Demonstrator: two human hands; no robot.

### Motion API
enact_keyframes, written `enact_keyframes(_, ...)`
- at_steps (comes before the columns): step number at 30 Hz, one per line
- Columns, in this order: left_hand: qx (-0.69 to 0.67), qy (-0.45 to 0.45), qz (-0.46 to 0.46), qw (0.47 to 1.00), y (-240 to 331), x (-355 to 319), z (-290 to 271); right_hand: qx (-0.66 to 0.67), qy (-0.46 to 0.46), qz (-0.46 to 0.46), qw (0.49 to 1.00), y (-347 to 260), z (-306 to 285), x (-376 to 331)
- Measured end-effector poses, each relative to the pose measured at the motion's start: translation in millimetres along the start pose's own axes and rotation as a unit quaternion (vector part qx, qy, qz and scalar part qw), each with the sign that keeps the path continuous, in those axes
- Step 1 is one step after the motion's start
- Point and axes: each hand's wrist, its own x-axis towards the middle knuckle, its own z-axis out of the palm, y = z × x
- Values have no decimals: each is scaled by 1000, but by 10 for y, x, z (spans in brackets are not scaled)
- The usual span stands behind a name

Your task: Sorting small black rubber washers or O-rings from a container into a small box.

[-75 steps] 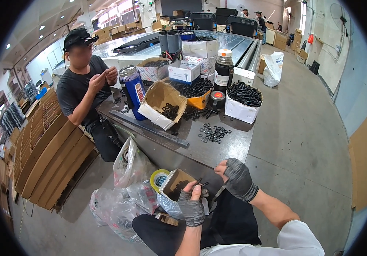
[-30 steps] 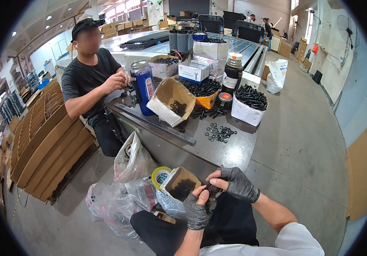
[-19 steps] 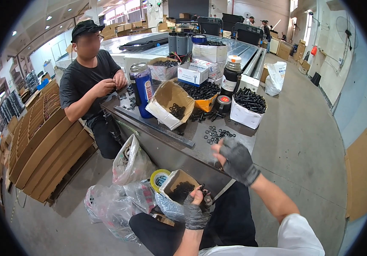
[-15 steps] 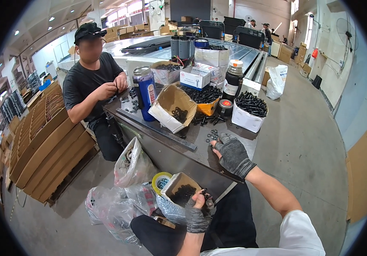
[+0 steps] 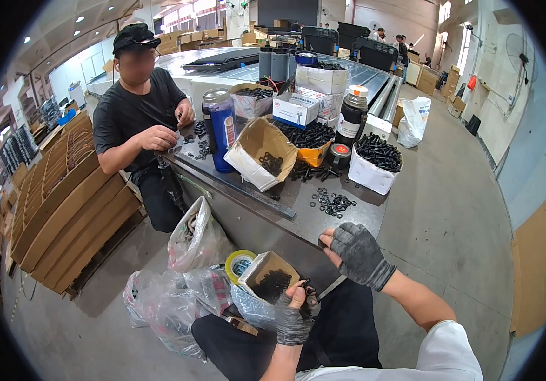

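My left hand (image 5: 294,315), in a grey fingerless glove, is closed on a black bolt (image 5: 309,287) beside an open box of small black parts (image 5: 273,284). Its thumb points up; the fingers partly hide the bolt. In a matching glove, my right hand (image 5: 360,255) is at the table's near edge, thumb and fingers drawn together. Something small and dark shows at its fingertips, too small to make out. Beyond it, a loose pile of black washers (image 5: 335,204) lies on the dark table (image 5: 286,232).
A white box of black bolts (image 5: 374,166), a black bottle (image 5: 352,117), a tilted carton (image 5: 257,152) and a blue flask (image 5: 219,133) stand on the table. A co-worker (image 5: 138,120) handles small parts at left. Plastic bags (image 5: 178,305) lie on the floor.
My right hand has drawn back from the washers toward the table's near edge, uncovering the pile. My left hand has hardly moved. The co-worker's hands have moved apart.
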Motion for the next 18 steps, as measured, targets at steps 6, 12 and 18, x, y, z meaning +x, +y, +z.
enact_keyframes(6,36,-4,4,999,-73,39,12,-10,34,5,999,-62,148,-251)
enact_keyframes(12,67,-2,53,996,-107,45,-92,68,45,30,996,-91,103,-299)
enact_keyframes(18,70,9,68,995,-79,-114,192,406,-11,198,892,-340,-96,-328)
